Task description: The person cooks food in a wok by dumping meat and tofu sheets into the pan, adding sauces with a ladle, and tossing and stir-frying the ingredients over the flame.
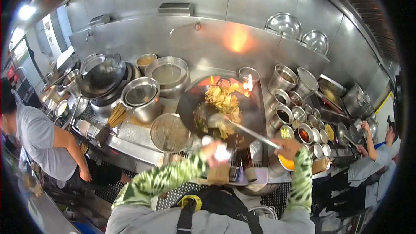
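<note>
My right hand (287, 148) is closed round the long metal handle of a ladle (253, 133), whose bowl rests against the food in a large dark wok (187, 109). Sliced, yellowish-brown food (222, 99) is heaped up along the wok's middle. Flames (248, 83) rise at its far right edge. At the wok's near side, my left hand (211, 151) is closed on a white, cloth-like thing (222, 153), blurred; whether it grips the wok's rim through it I cannot tell.
A round mesh strainer (170, 133) and metal pots (166, 70) stand left of the wok. Several seasoning containers (305, 133) crowd the right side. A bamboo brush (116, 116) lies further left. One person (47, 143) stands at left, others (368, 164) at right.
</note>
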Action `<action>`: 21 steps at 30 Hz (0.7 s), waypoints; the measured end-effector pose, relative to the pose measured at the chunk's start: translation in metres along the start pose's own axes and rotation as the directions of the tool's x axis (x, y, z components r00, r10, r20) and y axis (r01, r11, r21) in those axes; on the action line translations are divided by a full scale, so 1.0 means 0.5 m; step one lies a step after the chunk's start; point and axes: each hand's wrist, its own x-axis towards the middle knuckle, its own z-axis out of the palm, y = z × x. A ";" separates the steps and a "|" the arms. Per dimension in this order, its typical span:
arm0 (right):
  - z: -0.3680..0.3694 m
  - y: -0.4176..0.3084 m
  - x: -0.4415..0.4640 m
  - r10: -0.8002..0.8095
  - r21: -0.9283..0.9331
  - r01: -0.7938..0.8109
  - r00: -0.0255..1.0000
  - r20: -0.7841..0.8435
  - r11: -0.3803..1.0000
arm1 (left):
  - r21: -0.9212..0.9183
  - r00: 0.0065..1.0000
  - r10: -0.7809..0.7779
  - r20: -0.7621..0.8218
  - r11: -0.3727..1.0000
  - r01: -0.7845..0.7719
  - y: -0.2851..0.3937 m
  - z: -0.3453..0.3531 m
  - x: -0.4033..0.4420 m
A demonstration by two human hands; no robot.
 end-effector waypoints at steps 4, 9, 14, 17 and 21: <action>0.062 -0.004 0.138 0.052 -0.089 -0.067 0.984 -0.168 0.994 | -0.055 0.957 0.242 -0.161 0.966 -0.253 0.047 0.022 0.057; 0.135 -0.085 0.120 0.248 0.032 -0.252 0.905 -0.345 0.967 | -0.015 0.976 0.217 -0.021 0.976 -0.218 -0.102 -0.102 0.100; 0.118 -0.046 0.005 -0.012 0.129 0.070 0.914 -0.404 0.989 | -0.130 0.939 0.300 -0.169 0.938 -0.323 -0.029 -0.058 0.111; 0.004 -0.018 -0.126 0.118 0.221 -0.092 0.987 -0.109 0.971 | -0.082 0.963 0.183 -0.198 0.976 -0.203 0.027 0.050 -0.026; -0.046 -0.029 -0.101 0.329 0.003 -0.331 0.940 0.090 0.944 | -0.063 0.981 0.107 -0.160 0.991 -0.118 0.058 0.059 -0.004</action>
